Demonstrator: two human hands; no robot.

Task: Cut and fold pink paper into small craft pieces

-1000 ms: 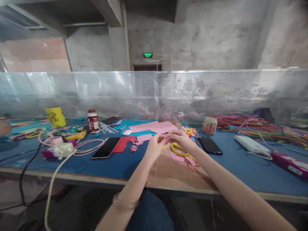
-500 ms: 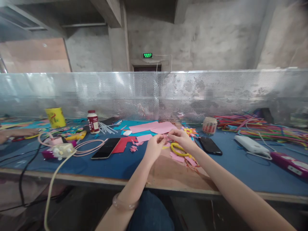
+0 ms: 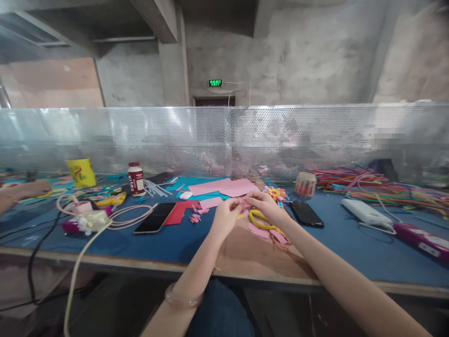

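My left hand [image 3: 227, 215] and my right hand [image 3: 266, 206] meet over the table's middle, fingers pinched on a small pink paper piece [image 3: 242, 201] between them. Just behind lie larger pink paper sheets [image 3: 238, 187] on blue paper [image 3: 196, 183]. A yellow loop [image 3: 258, 218] and pink scraps [image 3: 258, 231] lie under and beside my right hand. To the left of my left hand are small pink cut pieces [image 3: 195, 218] and red paper [image 3: 175, 213]. A colourful paper flower [image 3: 275, 192] sits behind my right hand.
Phones lie left [image 3: 155, 218] and right [image 3: 307, 214]. A bottle [image 3: 136, 179], yellow container [image 3: 81, 173] and cables [image 3: 129, 216] stand or lie left. A jar [image 3: 305, 184], coloured strips [image 3: 368, 185] and white power bank [image 3: 366, 211] are right. Another person's hand [image 3: 33, 189] is far left.
My hands stay nearly in place, with slight finger movement around the pink piece. The other person's hand at the far left has shifted a little left and up.
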